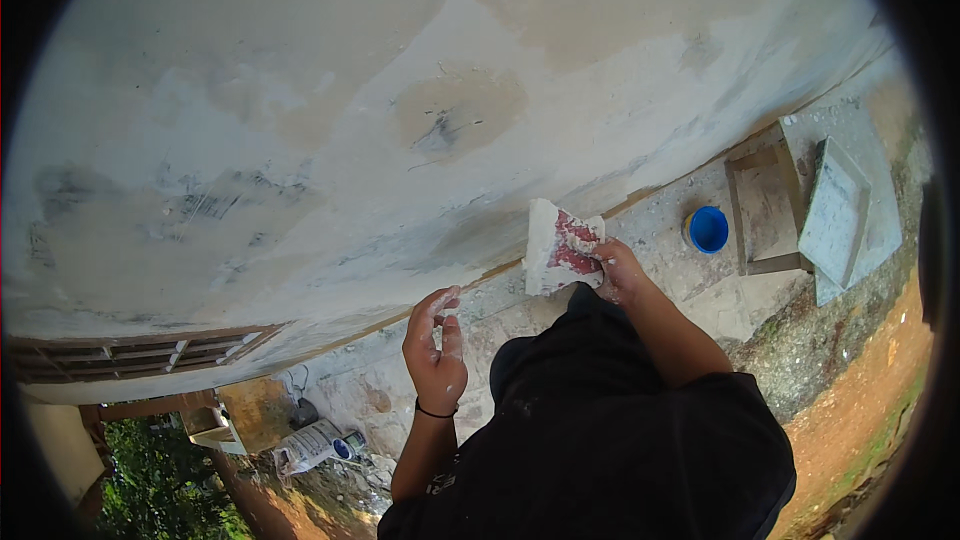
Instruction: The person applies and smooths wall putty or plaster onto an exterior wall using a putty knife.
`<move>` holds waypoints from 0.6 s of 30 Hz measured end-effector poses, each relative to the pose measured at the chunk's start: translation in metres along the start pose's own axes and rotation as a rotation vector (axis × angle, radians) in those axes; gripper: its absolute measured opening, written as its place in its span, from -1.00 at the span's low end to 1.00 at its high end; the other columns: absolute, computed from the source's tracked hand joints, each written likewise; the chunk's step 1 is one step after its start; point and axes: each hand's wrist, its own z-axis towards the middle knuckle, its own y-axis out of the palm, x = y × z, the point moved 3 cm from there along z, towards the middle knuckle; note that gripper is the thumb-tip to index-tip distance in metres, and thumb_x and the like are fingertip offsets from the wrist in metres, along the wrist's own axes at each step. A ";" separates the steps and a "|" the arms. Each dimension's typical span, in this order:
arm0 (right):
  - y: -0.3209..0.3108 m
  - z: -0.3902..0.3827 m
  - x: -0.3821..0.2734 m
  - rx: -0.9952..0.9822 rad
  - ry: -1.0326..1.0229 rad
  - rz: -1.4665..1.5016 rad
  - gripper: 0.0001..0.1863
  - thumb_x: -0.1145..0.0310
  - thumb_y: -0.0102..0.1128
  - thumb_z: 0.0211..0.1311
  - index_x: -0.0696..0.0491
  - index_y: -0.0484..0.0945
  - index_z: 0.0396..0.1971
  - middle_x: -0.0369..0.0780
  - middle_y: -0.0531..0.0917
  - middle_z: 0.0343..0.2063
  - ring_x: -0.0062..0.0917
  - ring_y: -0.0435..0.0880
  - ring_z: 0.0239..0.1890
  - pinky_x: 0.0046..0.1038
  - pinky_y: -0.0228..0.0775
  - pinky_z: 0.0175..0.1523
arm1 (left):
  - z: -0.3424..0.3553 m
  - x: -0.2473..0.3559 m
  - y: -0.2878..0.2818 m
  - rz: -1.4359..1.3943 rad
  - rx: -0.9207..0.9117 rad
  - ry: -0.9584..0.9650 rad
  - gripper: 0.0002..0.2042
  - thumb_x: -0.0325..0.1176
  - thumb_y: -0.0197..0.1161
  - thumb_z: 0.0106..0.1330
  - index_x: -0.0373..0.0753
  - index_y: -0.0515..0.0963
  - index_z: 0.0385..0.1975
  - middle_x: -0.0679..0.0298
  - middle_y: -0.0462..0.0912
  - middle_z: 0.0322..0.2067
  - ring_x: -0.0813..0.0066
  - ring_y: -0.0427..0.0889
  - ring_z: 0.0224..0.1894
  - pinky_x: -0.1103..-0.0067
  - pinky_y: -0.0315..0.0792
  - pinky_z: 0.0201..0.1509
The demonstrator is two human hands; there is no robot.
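My right hand (618, 272) grips a red putty spreader (575, 255) at its near right side. White putty coats the spreader, thickest along its left edge. To the left, my left hand (436, 360) is raised near the foot of the wall, holding nothing. Its fingers are bent and apart from the thumb, with white smears on them. Ahead stands a plastered wall (340, 90) with beige patches and grey, scraped-looking marks. Neither hand is touching it.
A blue bucket (709, 229) stands on the right beside a wooden stool-like frame (765, 208). A whitish tray (838, 210) lies beyond it on a pale board. At the left are a slatted window (140, 353), a white sack (304, 446) and a small tub (347, 446).
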 end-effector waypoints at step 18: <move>0.047 0.186 0.265 1.047 -1.569 -0.863 -0.62 0.66 0.06 -0.32 0.22 0.52 -0.32 -0.04 0.54 -0.41 -0.17 0.54 -0.39 -0.36 0.43 -0.33 | -0.013 -0.230 -0.094 0.017 -0.859 0.328 -0.61 -0.63 -0.17 -0.11 -0.47 0.43 -0.22 -0.03 0.55 -0.31 0.21 0.60 -0.28 0.45 0.46 -0.12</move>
